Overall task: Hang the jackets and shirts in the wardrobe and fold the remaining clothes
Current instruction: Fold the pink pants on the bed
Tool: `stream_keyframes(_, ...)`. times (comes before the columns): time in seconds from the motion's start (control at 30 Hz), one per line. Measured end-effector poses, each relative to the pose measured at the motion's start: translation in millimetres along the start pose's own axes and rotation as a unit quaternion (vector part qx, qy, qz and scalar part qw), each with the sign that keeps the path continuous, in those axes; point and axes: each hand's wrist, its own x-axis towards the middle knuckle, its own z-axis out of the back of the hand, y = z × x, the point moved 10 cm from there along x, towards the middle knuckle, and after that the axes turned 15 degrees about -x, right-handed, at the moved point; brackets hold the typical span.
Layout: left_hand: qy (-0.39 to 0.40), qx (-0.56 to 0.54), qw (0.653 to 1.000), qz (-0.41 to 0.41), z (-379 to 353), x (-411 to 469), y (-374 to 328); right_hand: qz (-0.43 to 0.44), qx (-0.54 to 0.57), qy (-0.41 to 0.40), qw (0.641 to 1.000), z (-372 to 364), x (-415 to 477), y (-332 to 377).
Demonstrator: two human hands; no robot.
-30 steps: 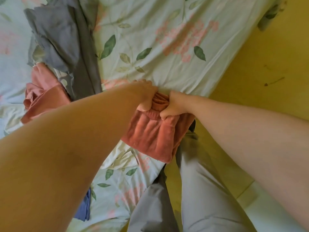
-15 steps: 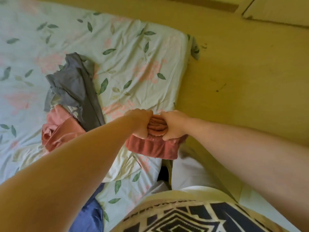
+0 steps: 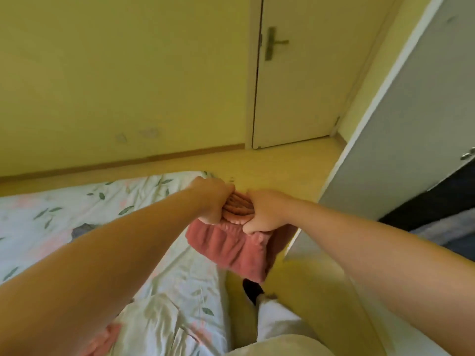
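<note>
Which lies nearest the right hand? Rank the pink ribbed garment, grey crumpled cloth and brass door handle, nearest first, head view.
1. Pink ribbed garment, gripped by the right hand.
2. Grey crumpled cloth, left on the floral bed.
3. Brass door handle, on the door across the room.

— What's at the back?
— A yellow wall (image 3: 115,73) fills the upper left, with a closed door (image 3: 303,98) and its lever handle (image 3: 273,43) at upper centre.
— And lower down?
— Yellow floor (image 3: 282,163) in the middle, a bed (image 3: 38,217) in a leaf-patterned sheet lower left, a grey wardrobe door (image 3: 411,124) at right.
</note>
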Motion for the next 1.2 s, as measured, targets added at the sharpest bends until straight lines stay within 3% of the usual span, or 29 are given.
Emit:
stream_keyframes(0.4,-0.136,-0.063,0.975,-0.165,219.0,-60.2,-189.8,-0.134,-0.025,-0.121,0.983,202.1,-208.1,-97.0)
stream_keyframes(0.57,-0.277,-0.112,0.913,-0.278,312.1,-91.2,-282.4,-0.233,0.031,-0.221,0.946,269.3,-318.2,-154.8)
stream_keyframes(0.7,-0.426,-0.166,0.806,-0.376,383.8,-130.9,-361.4,-0.29,0.12,-0.311,0.897,310.9,-420.9,-200.6)
stream_keyframes(0.87,-0.547,-0.253,0.662,-0.445,434.6,-174.6,-449.1,-0.34,0.251,-0.413,0.807,343.0,-539.6,-254.6)
stream_keyframes(0.93,-0.563,-0.259,0.629,-0.469,444.7,-188.4,-483.9,-0.337,0.309,-0.447,0.769,350.2,-578.8,-271.0)
stream_keyframes(1.07,-0.55,-0.232,0.618,-0.511,457.7,-200.8,-574.5,-0.311,0.373,-0.512,0.709,361.0,-657.9,-301.3)
stream_keyframes(1.2,-0.499,-0.24,0.65,-0.52,470.0,-183.7,-664.8,-0.309,0.429,-0.602,0.599,352.4,-737.5,-344.3)
